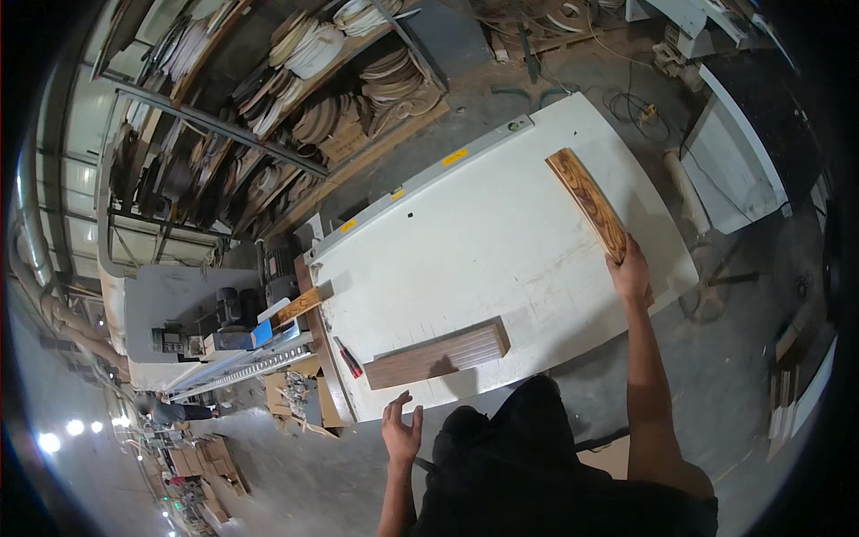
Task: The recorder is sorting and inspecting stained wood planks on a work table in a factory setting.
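My right hand [630,274] is closed around the near end of a narrow strip of yellow-brown wood [586,197] with bold dark grain. The strip slants across the right part of a white table [456,251]. In front of the table's near left edge, my left hand [402,431] is raised with its fingers apart and nothing in it. Just beyond that hand lie dark brown wood-grain planks [438,356] set side by side, with a shadow over them. A slim red-and-black hand tool [349,358] rests at their left end; its exact kind is unclear.
A long grey spirit level [420,179] runs along the table's far edge. Machinery with motors [228,309] adjoins the left end, where another grained wood piece [297,307] sticks out. Shelves of coiled strips [309,49] stand behind. Cables [646,112] lie on the floor at far right.
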The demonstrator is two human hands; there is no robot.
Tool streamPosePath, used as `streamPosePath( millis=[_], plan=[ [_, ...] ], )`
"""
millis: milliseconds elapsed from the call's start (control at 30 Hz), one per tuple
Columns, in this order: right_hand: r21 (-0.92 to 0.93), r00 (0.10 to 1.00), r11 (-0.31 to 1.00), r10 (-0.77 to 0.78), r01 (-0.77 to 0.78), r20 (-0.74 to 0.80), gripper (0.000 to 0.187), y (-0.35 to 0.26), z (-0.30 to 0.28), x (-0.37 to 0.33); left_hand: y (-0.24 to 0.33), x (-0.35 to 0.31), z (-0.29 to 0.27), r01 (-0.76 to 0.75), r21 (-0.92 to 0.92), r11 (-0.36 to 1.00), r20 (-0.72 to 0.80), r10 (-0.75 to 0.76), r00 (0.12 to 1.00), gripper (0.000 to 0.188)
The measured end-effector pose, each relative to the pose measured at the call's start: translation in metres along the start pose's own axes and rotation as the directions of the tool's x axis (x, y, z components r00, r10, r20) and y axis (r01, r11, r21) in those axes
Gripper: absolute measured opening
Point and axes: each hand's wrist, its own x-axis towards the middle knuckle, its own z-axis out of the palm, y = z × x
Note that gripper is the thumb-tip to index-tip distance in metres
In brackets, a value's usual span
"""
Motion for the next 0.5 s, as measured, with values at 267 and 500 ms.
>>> streamPosePath(
  millis=[267, 500],
  plan=[
    [0.102, 0.996, 0.991, -0.081, 0.083, -0.032, 0.073, 0.003, -0.01, 0.006, -0.017, 0.0, 0.01, 0.018, -0.038, 0.999, 0.083, -0.015, 0.996, 0.041],
    [0.104, 0.991, 0.992, 0.061, -0.073, 0.119, 0.065, -0.017, -0.014, 0.006, -0.037, -0.008, 0.004, 0.073, -0.073, 0.995, 0.077, -0.068, 0.995, 0.051]
  ],
)
